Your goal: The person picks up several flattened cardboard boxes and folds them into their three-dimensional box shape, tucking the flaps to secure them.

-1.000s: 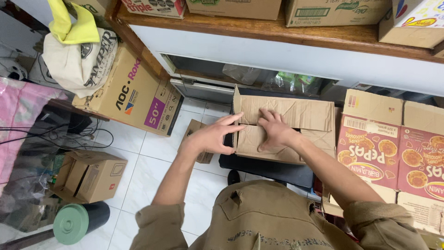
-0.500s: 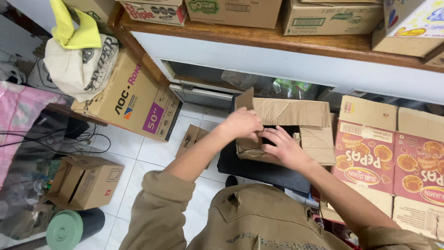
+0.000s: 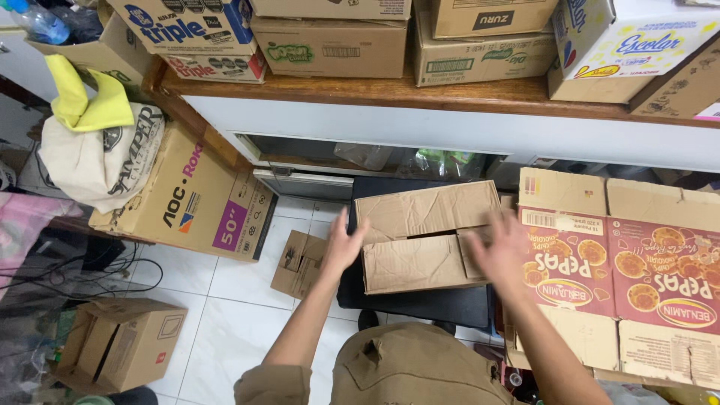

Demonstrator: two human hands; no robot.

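A plain brown cardboard box (image 3: 424, 236) rests on a black seat (image 3: 420, 304) in front of me, its top flaps folded down. My left hand (image 3: 341, 244) lies flat against the box's left side with the fingers spread. On the other side, my right hand (image 3: 501, 246), blurred by motion, is spread at the box's right end. Neither hand grips anything.
A large red snack carton (image 3: 626, 281) lies flattened at the right. A flat-screen carton (image 3: 191, 199) leans at the left under a cloth bag (image 3: 97, 154). Small open boxes (image 3: 124, 345) (image 3: 298, 262) sit on the white tile floor. Above, a wooden shelf (image 3: 420, 94) holds several cartons.
The flaps that my hands were tucking are now folded down. Both hands have come off the top and moved apart to the box's two sides.
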